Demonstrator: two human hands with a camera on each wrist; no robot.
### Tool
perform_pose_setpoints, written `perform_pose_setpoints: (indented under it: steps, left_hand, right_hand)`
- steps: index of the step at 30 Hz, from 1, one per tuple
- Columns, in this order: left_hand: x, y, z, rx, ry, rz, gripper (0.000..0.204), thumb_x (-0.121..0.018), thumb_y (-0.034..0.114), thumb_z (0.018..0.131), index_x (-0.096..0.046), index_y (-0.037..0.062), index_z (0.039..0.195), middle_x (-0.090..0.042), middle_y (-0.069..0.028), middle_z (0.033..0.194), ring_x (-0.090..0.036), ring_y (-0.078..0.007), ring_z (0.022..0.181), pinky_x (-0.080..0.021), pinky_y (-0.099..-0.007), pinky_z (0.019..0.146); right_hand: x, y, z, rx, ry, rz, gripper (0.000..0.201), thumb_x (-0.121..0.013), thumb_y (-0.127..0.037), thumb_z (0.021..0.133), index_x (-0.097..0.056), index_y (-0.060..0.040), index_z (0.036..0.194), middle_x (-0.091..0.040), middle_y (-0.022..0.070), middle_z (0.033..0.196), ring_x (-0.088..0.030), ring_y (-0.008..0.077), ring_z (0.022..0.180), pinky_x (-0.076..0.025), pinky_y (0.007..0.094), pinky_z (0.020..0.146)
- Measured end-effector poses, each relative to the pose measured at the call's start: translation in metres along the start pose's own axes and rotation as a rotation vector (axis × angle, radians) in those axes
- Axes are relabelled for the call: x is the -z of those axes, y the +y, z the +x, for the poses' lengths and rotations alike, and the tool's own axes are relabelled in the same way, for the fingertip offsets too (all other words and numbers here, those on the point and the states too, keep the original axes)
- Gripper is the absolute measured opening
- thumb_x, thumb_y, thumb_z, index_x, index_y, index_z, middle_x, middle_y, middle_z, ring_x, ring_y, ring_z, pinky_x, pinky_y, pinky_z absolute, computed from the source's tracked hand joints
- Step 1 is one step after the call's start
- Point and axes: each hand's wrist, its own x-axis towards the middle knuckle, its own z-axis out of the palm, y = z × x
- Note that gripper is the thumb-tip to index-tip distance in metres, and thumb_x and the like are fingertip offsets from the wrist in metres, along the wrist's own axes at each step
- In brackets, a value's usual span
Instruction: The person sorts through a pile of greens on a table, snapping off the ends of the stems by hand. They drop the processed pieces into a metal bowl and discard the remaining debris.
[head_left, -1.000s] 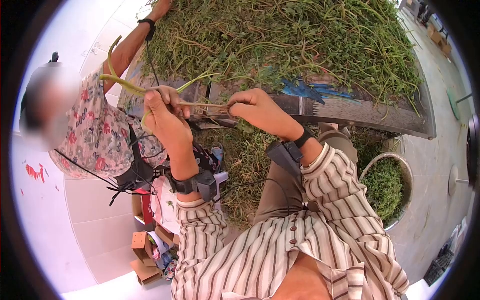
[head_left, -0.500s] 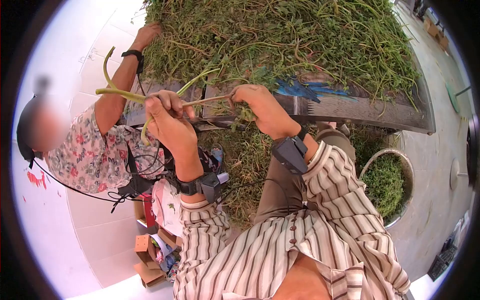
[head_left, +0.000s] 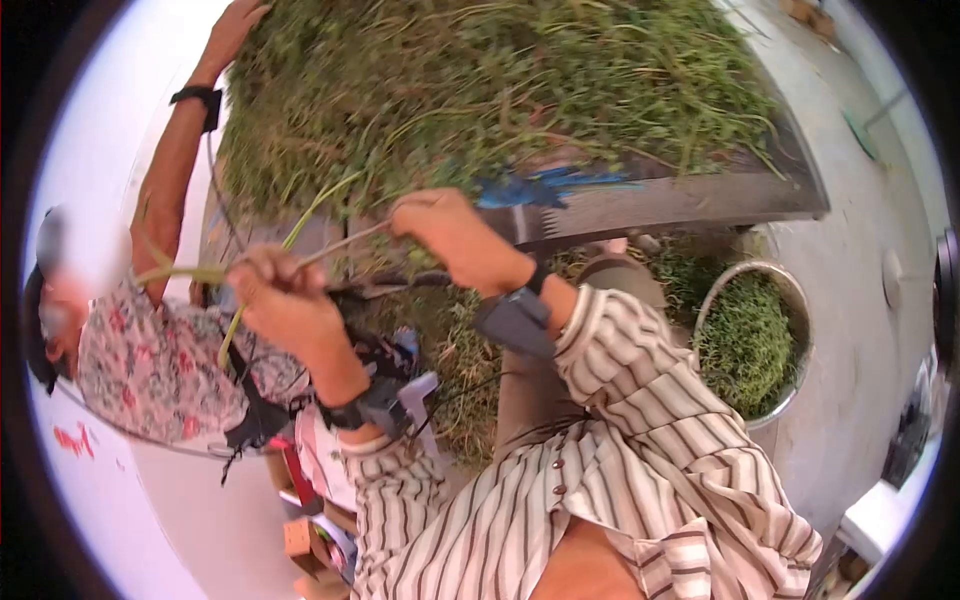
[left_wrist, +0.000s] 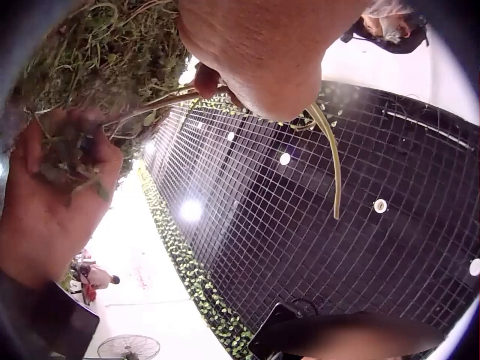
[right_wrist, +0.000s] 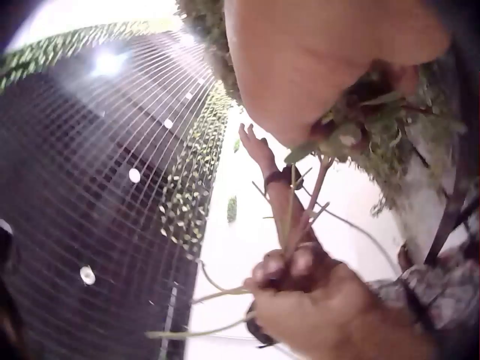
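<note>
My left hand (head_left: 290, 305) pinches several green stems (head_left: 190, 273), whose thick ends stick out to its left in the head view. A thin brownish stem (head_left: 345, 240) stretches from it to my right hand (head_left: 455, 235), which grips the other end with curled fingers. In the right wrist view, green leaves (right_wrist: 349, 135) bunch under the right hand, and the left hand (right_wrist: 322, 304) holds the stems below. One bent stem (left_wrist: 334, 165) hangs from the left hand in the left wrist view.
A heap of greens (head_left: 480, 90) covers much of the dark table (head_left: 680, 205). Another person's arm (head_left: 165, 190) reaches to the heap at left. A round tub of greens (head_left: 803, 330) stands on the floor at right, and cardboard boxes (head_left: 300, 537) lie lower left.
Both hands have shifted left and slightly down in the head view, as have the table and heap. The thin stem between them slants more. The other person's arm extends farther up.
</note>
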Motion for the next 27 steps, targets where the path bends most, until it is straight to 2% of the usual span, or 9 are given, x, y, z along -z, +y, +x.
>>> perform_pose_setpoints:
  steps: [2,6,9,12,14,15,22,24,27]
  left_hand:
    - [0.002,0.003,-0.004,-0.082,0.051,0.057,0.037,-0.046,0.041,0.095,-0.039,0.01,0.076,-0.038,-0.0005,0.068,-0.04,-0.01,0.056,-0.035,-0.0235,0.041]
    - [0.004,0.004,-0.008,-0.07,0.036,0.06,0.037,-0.046,0.041,0.094,-0.039,0.0105,0.075,-0.038,-0.0004,0.068,-0.04,-0.0097,0.056,-0.035,-0.0234,0.041]
    - [0.006,0.006,-0.011,-0.112,0.005,0.051,0.036,-0.047,0.04,0.095,-0.04,0.0106,0.076,-0.038,-0.0004,0.067,-0.04,-0.0094,0.055,-0.036,-0.0233,0.041]
    - [0.01,0.012,-0.011,-0.115,-0.039,-0.024,0.032,-0.046,0.036,0.095,-0.041,0.0109,0.076,-0.037,0.0013,0.066,-0.038,-0.009,0.056,-0.031,-0.0226,0.046]
    - [0.008,0.04,-0.009,-0.38,0.132,0.4,0.036,-0.041,0.039,0.097,-0.038,0.0114,0.074,-0.034,0.0016,0.067,-0.033,-0.0077,0.054,-0.027,-0.0205,0.044]
    - [0.012,0.055,0.003,-0.275,0.207,0.049,0.037,-0.039,0.04,0.097,-0.037,0.0117,0.073,-0.033,0.0022,0.068,-0.03,-0.0072,0.053,-0.022,-0.0204,0.045]
    - [0.033,0.042,-0.012,-0.092,-0.007,0.037,0.034,-0.045,0.04,0.095,-0.042,0.0104,0.079,-0.041,0.0003,0.071,-0.037,-0.0077,0.059,-0.026,-0.02,0.048]
    - [0.038,0.035,-0.015,-0.08,-0.118,0.017,0.036,-0.045,0.044,0.094,-0.043,0.0105,0.079,-0.042,-0.0004,0.072,-0.038,-0.008,0.06,-0.027,-0.0201,0.049]
    - [0.034,0.027,-0.021,-0.066,-0.187,0.056,0.033,-0.047,0.04,0.095,-0.043,0.0105,0.079,-0.043,-0.0008,0.072,-0.042,-0.0079,0.062,-0.029,-0.0207,0.051]
  right_hand:
    - [-0.003,-0.027,-0.002,-0.479,-0.008,0.125,0.014,-0.057,-0.01,0.069,-0.052,0.0022,0.065,-0.054,0.0145,0.065,-0.055,0.0312,0.067,-0.043,0.0354,0.06]
    - [-0.005,-0.009,-0.007,0.091,-0.024,-0.444,0.017,-0.057,-0.014,0.072,-0.06,0.0028,0.072,-0.055,0.0126,0.064,-0.055,0.0233,0.061,-0.043,0.0344,0.056]
    - [-0.006,-0.014,-0.008,-0.169,0.028,-0.072,0.022,-0.057,-0.018,0.076,-0.06,0.0032,0.073,-0.053,0.0073,0.062,-0.048,0.0108,0.06,-0.04,0.0311,0.055]
    - [-0.004,-0.014,-0.01,-0.21,0.162,0.122,0.023,-0.057,-0.018,0.075,-0.052,0.0028,0.065,-0.043,0.0123,0.054,-0.039,0.0194,0.047,-0.036,0.0369,0.05]
    - [0.013,-0.008,-0.004,-0.382,0.204,0.251,0.02,-0.057,-0.018,0.077,-0.054,0.0002,0.069,-0.042,0.0068,0.054,-0.036,0.015,0.049,-0.035,0.034,0.05]
    - [0.019,-0.007,-0.004,-0.559,0.244,0.382,0.017,-0.056,-0.018,0.079,-0.056,-0.0025,0.073,-0.041,0.0013,0.055,-0.034,0.0106,0.05,-0.034,0.0311,0.049]
    - [0.027,-0.035,-0.005,-0.618,0.238,0.499,0.014,-0.053,-0.021,0.085,-0.055,-0.0089,0.092,-0.041,-0.0022,0.064,-0.032,0.0083,0.052,-0.03,0.0262,0.047]
    - [0.041,-0.034,-0.009,-0.325,0.037,0.3,0.017,-0.049,-0.021,0.089,-0.052,-0.0063,0.097,-0.048,0.0012,0.084,-0.037,0.0113,0.064,-0.037,0.033,0.06]
    - [0.067,-0.059,-0.026,-0.499,0.141,0.597,0.019,-0.049,-0.018,0.089,-0.054,-0.006,0.103,-0.052,0.0058,0.092,-0.047,0.0148,0.071,-0.042,0.0327,0.066]
